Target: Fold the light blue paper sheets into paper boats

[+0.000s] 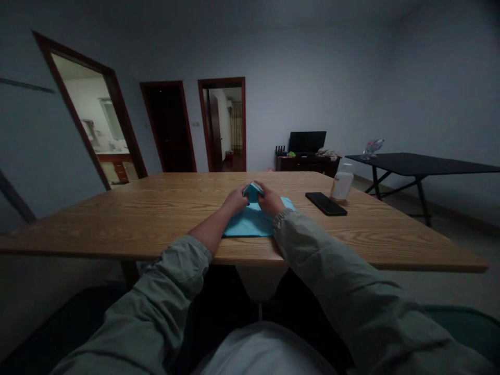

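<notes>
My left hand (236,200) and my right hand (270,201) are closed on the two sides of a small folded light-blue piece (253,193), which looks like paper. It is bent to a peak between my fingers, held a little above the table. Beneath it, a flat light-blue sheet (246,223) lies near the table's front edge, partly covered by my right hand and wrist. Whether the folded piece is joined to the flat sheet, I cannot tell. Some fingertips are hidden behind the fold.
The wooden table (156,219) spreads out around my arms. To the right lie a black phone (326,203) and a white bottle (342,183), standing upright. A black folding table (422,163) is farther right. A television (307,142) stands on a dark cabinet at the far wall.
</notes>
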Available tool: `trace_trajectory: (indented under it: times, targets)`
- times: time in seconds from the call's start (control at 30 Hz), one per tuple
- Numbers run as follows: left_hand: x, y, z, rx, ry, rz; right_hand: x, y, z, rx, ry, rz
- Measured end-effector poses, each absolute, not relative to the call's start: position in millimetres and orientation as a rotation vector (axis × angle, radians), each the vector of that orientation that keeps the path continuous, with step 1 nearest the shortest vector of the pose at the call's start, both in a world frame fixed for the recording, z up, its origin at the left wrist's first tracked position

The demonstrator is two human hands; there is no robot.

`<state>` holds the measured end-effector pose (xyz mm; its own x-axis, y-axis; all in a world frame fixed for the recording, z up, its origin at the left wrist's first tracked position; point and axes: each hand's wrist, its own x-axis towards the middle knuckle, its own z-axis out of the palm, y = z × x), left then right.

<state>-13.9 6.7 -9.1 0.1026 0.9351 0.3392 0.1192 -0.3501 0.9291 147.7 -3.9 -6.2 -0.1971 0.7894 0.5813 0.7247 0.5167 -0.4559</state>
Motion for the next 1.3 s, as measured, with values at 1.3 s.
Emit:
trace_trajectory:
  times: [1.3]
  targets:
    - [-19.9, 6.1, -8.4, 1.495, 0.850, 1.224, 148.3, 17.1, -9.7, -0.809, -1.545, 0.887]
